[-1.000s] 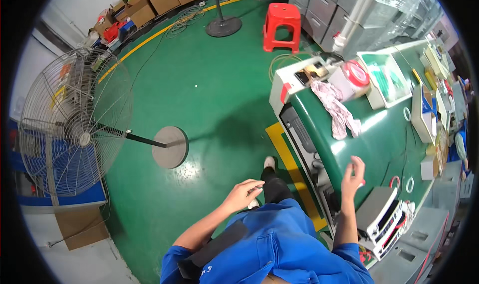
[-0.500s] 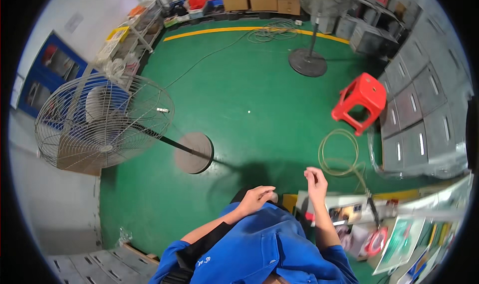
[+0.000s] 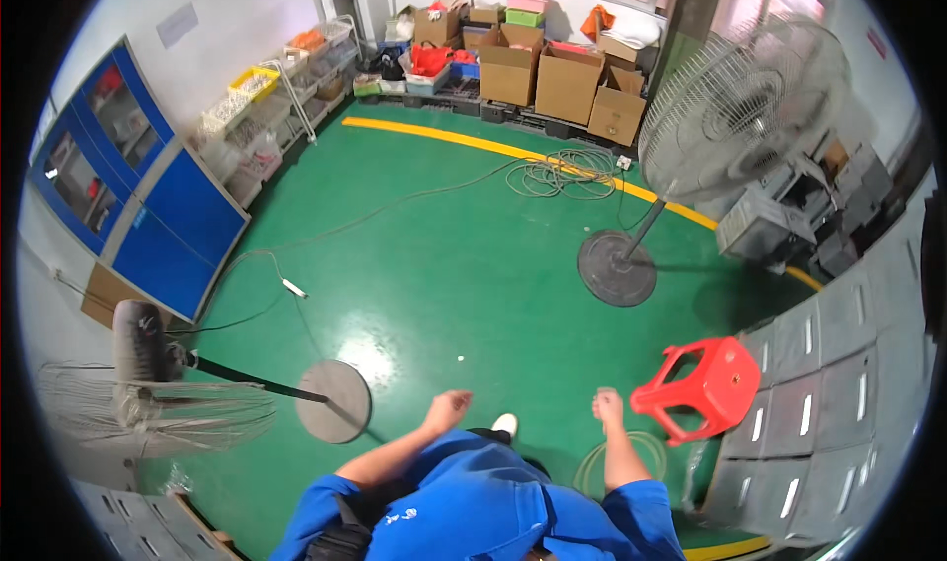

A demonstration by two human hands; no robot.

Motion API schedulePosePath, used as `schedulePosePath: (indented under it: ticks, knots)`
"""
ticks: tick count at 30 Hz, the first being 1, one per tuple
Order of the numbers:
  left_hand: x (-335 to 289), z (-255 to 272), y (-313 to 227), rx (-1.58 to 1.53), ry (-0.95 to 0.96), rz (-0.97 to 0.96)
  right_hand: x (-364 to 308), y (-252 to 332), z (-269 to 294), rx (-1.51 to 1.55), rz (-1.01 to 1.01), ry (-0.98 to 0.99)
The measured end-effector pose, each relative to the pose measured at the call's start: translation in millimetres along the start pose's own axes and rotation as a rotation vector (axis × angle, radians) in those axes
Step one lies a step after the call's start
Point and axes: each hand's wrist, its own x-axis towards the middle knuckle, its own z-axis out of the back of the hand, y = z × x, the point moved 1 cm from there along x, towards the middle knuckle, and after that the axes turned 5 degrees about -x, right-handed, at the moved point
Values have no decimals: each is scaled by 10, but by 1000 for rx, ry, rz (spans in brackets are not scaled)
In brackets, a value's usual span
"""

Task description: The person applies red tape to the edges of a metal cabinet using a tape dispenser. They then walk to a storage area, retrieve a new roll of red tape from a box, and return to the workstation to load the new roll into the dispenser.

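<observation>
My left hand [image 3: 449, 412] is in the air over the green floor, its fingers curled in and nothing seen in it. My right hand [image 3: 609, 406], also loosely closed with nothing visible in it, hovers just left of a red plastic stool [image 3: 718, 388]. Below the right forearm, a coil of pale hose [image 3: 651, 459] lies on the floor, partly hidden by the arm. Neither hand touches anything. A white shoe [image 3: 505, 424] shows between the hands.
Standing fans are at left [image 3: 335, 401] and far right [image 3: 618, 267]. Grey drawer cabinets [image 3: 804, 403] line the right side. A cable [image 3: 395, 206] crosses the floor to a coil. Cardboard boxes [image 3: 569, 86] stand at the back; a blue cabinet [image 3: 182, 231] and shelves are at left.
The view has moved forward and tilted up. The stool and far fan appear nearer, and the bench at lower right has left the picture. My hands have moved apart, fingers more curled.
</observation>
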Motion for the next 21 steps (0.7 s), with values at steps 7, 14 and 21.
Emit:
schedulePosePath:
  ticks: [7, 14, 21]
  knots:
    - [1992, 417, -477, -29, -56, 17, 395, -1732, 963, 284, -675, -401]
    - [3774, 607, -624, -197, -277, 125, 2549, 211, -307, -276, -611, 31]
    - [5650, 1619, -1236, -312, -538, -76, 4629, 4928, -3558, 335, 283, 551]
